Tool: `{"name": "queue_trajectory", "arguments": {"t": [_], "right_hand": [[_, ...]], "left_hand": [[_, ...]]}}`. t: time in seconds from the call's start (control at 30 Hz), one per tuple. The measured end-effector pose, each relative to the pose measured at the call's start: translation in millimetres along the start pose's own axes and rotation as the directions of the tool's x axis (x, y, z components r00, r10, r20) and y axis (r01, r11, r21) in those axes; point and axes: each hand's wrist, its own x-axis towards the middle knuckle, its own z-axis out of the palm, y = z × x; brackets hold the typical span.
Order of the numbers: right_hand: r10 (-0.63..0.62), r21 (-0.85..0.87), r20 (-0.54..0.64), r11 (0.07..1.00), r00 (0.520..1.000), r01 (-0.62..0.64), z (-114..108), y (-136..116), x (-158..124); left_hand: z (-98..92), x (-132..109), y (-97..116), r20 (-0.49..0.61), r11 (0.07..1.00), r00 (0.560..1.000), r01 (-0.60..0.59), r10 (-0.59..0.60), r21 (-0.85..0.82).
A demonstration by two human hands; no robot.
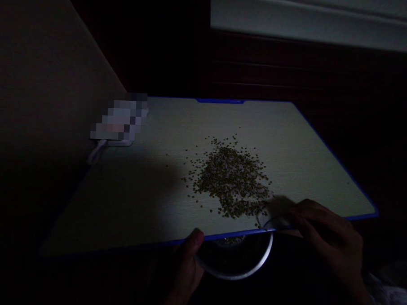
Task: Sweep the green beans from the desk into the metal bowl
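Note:
A loose pile of small dark seeds or lentils [231, 176] lies spread on a pale folding table [137, 185] with a blue edge. Just below the table's near edge is a round metal bowl [241, 277], with some of the same grains inside it. My left hand [187, 264] is closed at the bowl's left rim, its thumb up against the table edge. At the pile's near right side, my right hand [331, 234] pinches a spoon-like utensil [266, 222], its tip among the grains. Darkness hides its exact shape and most of the left fingers.
A white object with a cord or strap [97, 151], partly blurred out, rests at the table's far left corner. A wall [48, 74] rises on the left. Dark wooden panelling [295, 66] stands behind the table. Patterned cloth [391, 298] shows at lower right.

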Motion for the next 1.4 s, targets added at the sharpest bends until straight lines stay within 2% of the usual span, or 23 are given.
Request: {"name": "queue_trajectory", "arguments": {"t": [0.2, 0.43, 0.57, 0.87, 1.0, 1.1, 1.2, 1.3, 1.4], "right_hand": [[-0.002, 0.008, -0.022, 1.0, 1.0, 0.003, 2.2, 2.4, -1.3], [-0.026, -0.005, 0.054, 1.0, 0.998, 0.026, 2.2, -1.7, 3.9], [-0.065, -0.003, 0.094, 0.998, 0.993, 0.065, 0.4, -2.5, 6.2], [-0.063, -0.002, 0.073, 0.998, 0.995, 0.063, 2.4, -0.6, 3.9], [-0.083, -0.005, 0.091, 0.996, 0.992, 0.084, 3.5, 0.3, 4.5], [-0.119, -0.004, 0.133, 0.993, 0.984, 0.12, 2.1, 1.6, 5.2], [-0.149, 0.004, 0.162, 0.989, 0.975, 0.151, 0.2, 3.2, 4.9], [-0.159, 0.016, 0.167, 0.987, 0.973, 0.159, -0.6, 4.0, 4.3], [-0.173, 0.037, 0.171, 0.985, 0.97, 0.169, -0.8, 3.5, 4.5]], "left_hand": [[9.1, -2.8, 3.2, 0.047, 0.995, 0.997, 0.062, -0.059, -0.073], [14.4, -4.6, 4.0, 0.035, 0.994, 0.999, 0.029, -0.026, -0.106], [9.6, -1.5, 3.0, 0.023, 0.993, 0.998, 0.065, -0.063, -0.097], [5.3, 0.6, -0.3, 0.052, 0.993, 0.998, 0.039, -0.034, -0.113], [-4.3, 4.8, -4.4, 0.099, 0.996, 0.995, 0.014, -0.005, -0.09], [-8.8, 7.0, -6.9, 0.074, 0.999, 0.997, -0.012, 0.016, -0.046], [-4.1, 4.5, -5.1, 0.051, 0.998, 0.998, -0.042, 0.044, -0.054], [2.5, 0.9, -1.3, 0.047, 0.995, 0.998, -0.04, 0.044, -0.094], [2.9, 1.0, 0.0, 0.027, 0.998, 0.999, -0.018, 0.019, -0.062]]}}
